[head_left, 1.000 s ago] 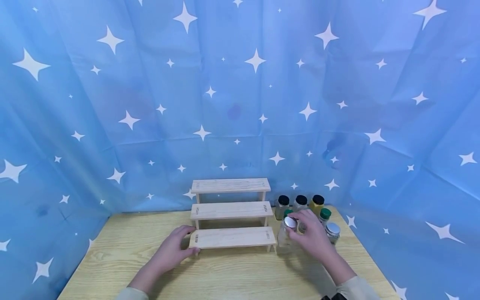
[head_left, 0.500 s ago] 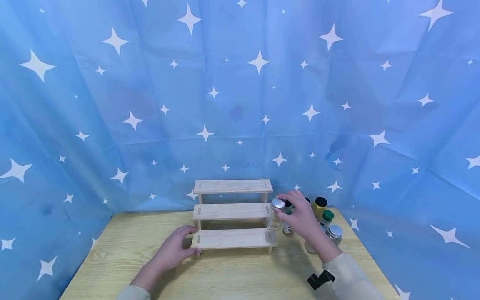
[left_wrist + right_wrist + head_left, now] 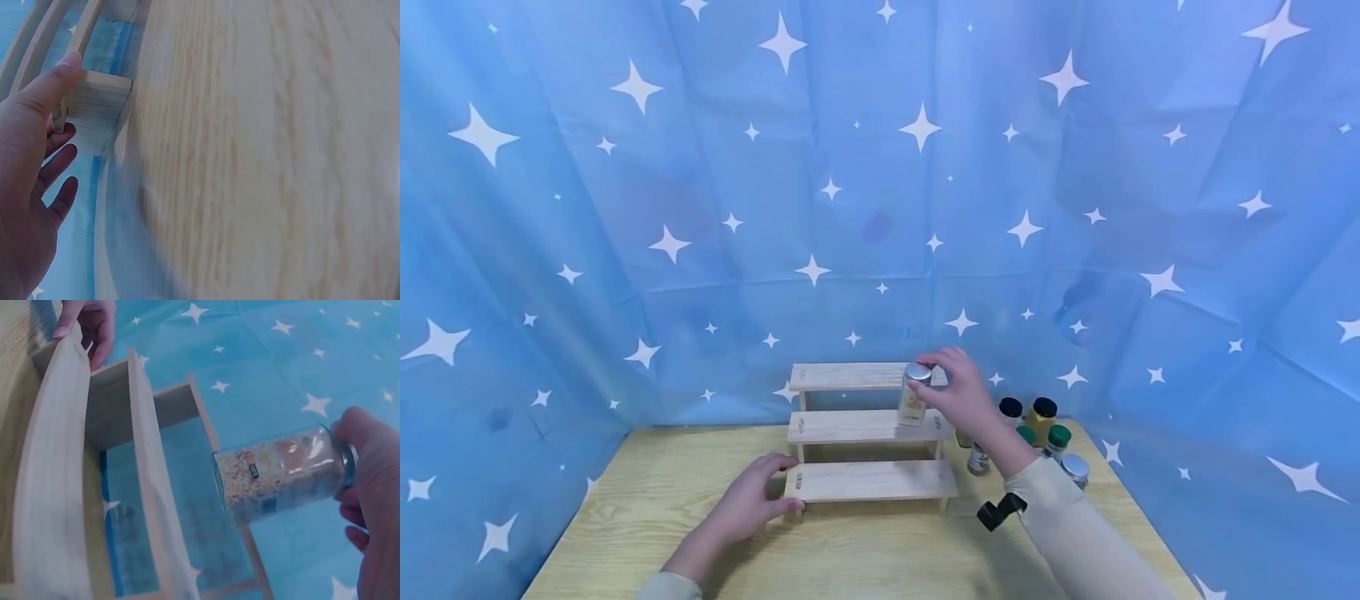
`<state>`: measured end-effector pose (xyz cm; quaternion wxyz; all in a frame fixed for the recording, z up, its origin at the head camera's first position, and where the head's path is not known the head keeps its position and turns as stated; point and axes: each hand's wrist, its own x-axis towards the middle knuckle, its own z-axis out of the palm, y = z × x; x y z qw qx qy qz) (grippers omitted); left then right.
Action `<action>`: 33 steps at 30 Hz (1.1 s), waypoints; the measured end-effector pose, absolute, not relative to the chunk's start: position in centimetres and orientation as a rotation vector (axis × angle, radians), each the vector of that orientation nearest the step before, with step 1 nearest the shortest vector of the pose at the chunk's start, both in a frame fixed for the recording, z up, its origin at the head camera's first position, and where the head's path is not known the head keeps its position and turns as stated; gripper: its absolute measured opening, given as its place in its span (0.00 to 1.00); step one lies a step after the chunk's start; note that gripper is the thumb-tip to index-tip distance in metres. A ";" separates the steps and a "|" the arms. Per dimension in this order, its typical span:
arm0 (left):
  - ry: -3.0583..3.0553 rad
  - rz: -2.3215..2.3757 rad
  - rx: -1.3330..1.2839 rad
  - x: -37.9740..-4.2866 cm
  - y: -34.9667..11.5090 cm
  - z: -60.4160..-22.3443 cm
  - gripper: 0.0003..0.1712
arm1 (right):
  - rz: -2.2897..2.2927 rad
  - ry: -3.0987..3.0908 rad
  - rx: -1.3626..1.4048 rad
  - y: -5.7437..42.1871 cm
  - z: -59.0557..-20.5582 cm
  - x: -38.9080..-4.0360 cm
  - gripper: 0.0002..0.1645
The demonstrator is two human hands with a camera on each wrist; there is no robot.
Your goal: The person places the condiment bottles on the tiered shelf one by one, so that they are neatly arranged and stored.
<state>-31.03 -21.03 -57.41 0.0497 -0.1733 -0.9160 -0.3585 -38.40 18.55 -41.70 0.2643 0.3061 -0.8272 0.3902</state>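
Observation:
A three-tier wooden display rack stands on the table. My left hand grips the left end of its lowest step, thumb at the front; the left wrist view shows the thumb on the step's edge and the other fingers beyond it. My right hand holds a glass spice jar by its silver lid. The jar is upright near the right end of the middle step, overlapping the top step in the head view. Pale, coarse grains and a small label show through its glass in the right wrist view.
Several other spice jars stand right of the rack, with black lids, green lids and a silver lid; my right forearm partly hides them. A blue star-patterned cloth hangs behind the wooden table.
My right hand has carried the silver-lidded jar up and left, from beside the rack to above the middle step. My left hand keeps its hold on the lowest step. The head view has shifted slightly.

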 end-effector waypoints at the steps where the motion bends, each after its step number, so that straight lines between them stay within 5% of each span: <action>1: -2.788 -1.099 -0.529 -31.0 -21.1 -57.5 0.46 | 1.058 -2.242 0.832 18.1 -41.5 -38.6 0.18; 33: -2.760 -1.138 -0.548 -31.2 -21.4 -57.7 0.44 | 1.296 -2.284 0.912 6.2 -38.0 -44.2 0.23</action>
